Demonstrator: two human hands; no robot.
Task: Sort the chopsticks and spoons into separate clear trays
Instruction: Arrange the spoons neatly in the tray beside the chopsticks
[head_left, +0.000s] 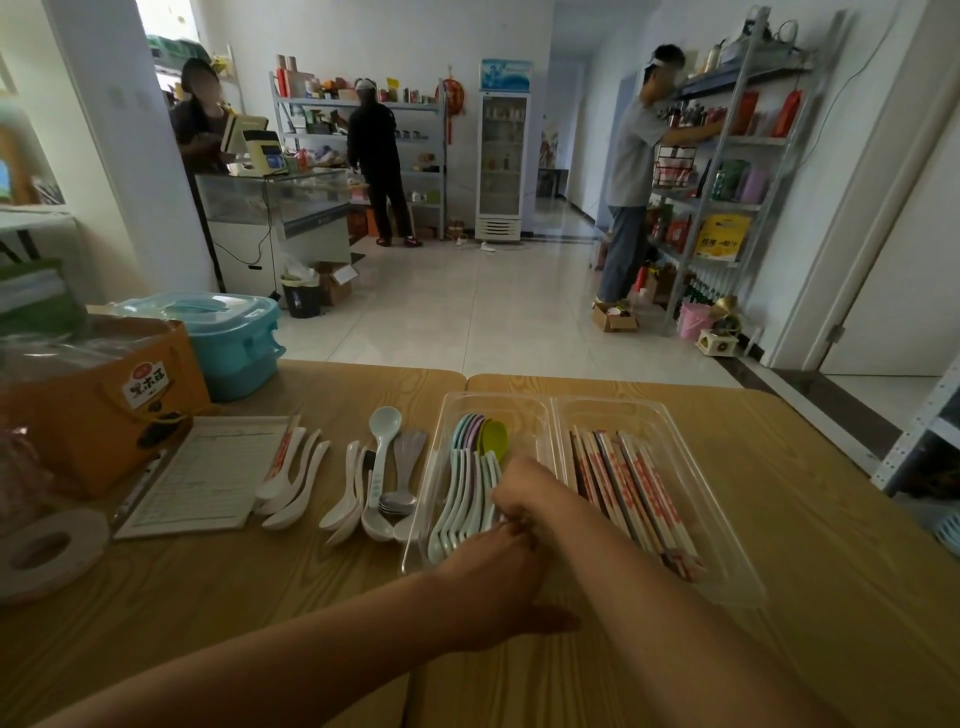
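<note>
Both hands meet over the near right part of the left clear tray, left hand back-up with thumb out toward the right, right hand just beyond it and touching it; the fingers of both are hidden under the knuckles, so cannot tell whether either grips a spoon or is just nudging the row. Sorted spoons stand in a row in that tray, handles toward the person, bowls at the far end. Right clear tray holds the wrapped chopsticks, long axis near-to-far, slightly fanned. What's left: loose spoons on the table just left of the spoon tray, another white spoon group further left, and one stray wrapped chopstick pair at the edge of the form sheet. All of these lie left of both hands, long axes roughly near-to-far, so likely the left hand is the nearer one for the next pick; the stray pair would have to cross over the spoon tray to reach the right one. Writing: orange box has a label with Chinese characters, not surely readable; chopstick wrappers have red print, too small; form sheet text illegible
</note>
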